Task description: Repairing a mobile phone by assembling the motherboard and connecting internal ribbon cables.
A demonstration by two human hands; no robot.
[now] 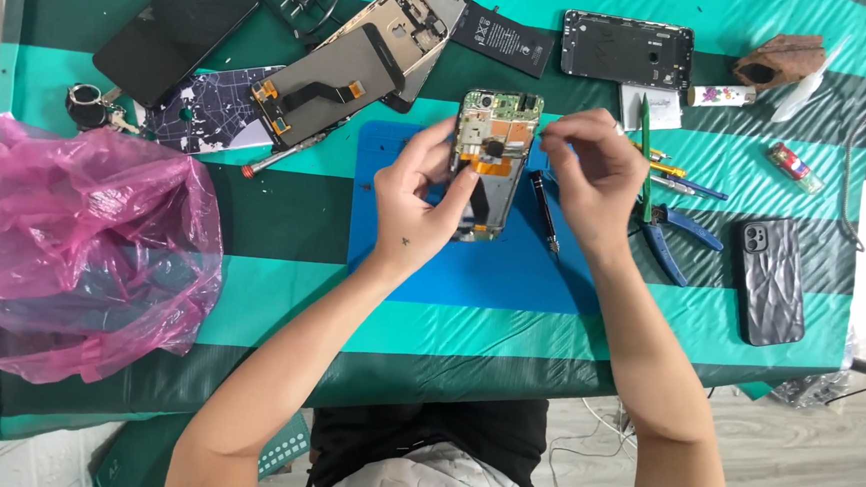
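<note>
An opened phone (498, 137) with its back off lies on a blue work mat (512, 268), showing a green circuit board and orange flex cable. My left hand (418, 197) grips the phone's left edge, thumb pressing on its middle. My right hand (588, 173) hovers at the phone's upper right corner with fingertips pinched together; whatever they pinch is too small to see. A black screwdriver (545, 213) rests on the mat between my hands.
A pink plastic bag (72, 242) sits at the left. Phone screens and frames (334, 67), a battery (503, 39) and a back housing (625, 50) lie at the far side. Blue pliers (679, 239), green tweezers (645, 156) and a black case (771, 281) lie right.
</note>
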